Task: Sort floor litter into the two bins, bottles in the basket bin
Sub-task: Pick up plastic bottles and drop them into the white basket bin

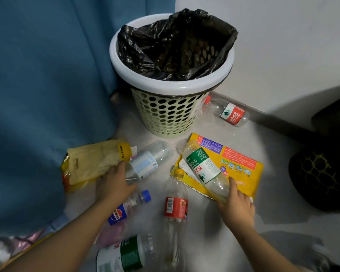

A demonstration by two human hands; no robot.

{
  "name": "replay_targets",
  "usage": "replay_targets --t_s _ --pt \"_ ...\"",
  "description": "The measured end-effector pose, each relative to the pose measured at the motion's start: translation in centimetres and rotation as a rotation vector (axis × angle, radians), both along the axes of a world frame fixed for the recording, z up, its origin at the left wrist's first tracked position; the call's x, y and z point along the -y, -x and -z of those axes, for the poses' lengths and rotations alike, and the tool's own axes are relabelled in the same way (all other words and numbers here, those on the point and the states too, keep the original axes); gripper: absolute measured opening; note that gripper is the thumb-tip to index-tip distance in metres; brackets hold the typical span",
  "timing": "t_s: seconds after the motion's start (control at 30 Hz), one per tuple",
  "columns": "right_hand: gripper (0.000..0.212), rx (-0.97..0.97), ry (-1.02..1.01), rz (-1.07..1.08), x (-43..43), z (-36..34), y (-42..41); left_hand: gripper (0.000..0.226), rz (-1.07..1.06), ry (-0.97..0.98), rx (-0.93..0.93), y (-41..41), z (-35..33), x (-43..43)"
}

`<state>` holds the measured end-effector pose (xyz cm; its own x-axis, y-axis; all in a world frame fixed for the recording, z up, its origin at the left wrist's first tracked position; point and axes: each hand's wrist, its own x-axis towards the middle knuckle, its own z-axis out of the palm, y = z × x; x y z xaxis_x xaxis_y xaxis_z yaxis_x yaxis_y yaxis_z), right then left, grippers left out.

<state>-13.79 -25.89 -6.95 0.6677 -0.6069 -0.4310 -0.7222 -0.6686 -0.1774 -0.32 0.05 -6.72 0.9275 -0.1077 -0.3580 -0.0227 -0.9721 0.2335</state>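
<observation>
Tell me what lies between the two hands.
In the head view, a yellow-capped red-labelled bottle lies between the left hand and the right hand.

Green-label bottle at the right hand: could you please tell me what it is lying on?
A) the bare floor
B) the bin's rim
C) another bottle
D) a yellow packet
D: the green-label bottle lies slantwise across the yellow packet on the floor, with the right hand at its lower end.
</observation>
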Motion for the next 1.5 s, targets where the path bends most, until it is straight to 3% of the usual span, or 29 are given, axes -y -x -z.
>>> replay_targets --t_s 0.23,0.5,0.73,0.97,1.1,1.37,1.5 --pt "0.066 0.288 -0.230 0.060 -0.8 -1.4 0.5 0.074 -0.086 0.209 0.038 1.0 -3.0 0.3" --pt "0.050 0.600 -0.289 0.026 -1.6 -5.4 0.7 0.070 -0.137 0.281 0.090 2.7 -7.1 -0.8" --pt "0.036 0.734 -0.344 -0.090 -2.7 -8.7 0.6 0.064 -0.221 0.321 0.140 4.8 -10.1 -3.0" --pt "0.031 0.883 -0.401 -0.217 -4.7 -13.1 -0.1 0.058 -0.370 0.535 0.347 6.9 -14.2 -6.0" --pt "0.038 0.951 -0.372 -0.362 -5.7 -15.7 -0.5 0.077 -0.398 0.676 0.458 7.0 -17.3 -5.9" --pt "0.027 1.341 -0.385 -0.277 -6.4 -20.4 -2.4 0.057 -0.373 0.832 0.692 4.3 -22.5 -3.4" --pt "0.026 1.435 -0.320 -0.205 -5.5 -22.2 -4.8 0.056 -0.322 0.835 0.692 0.9 -24.8 -1.0"
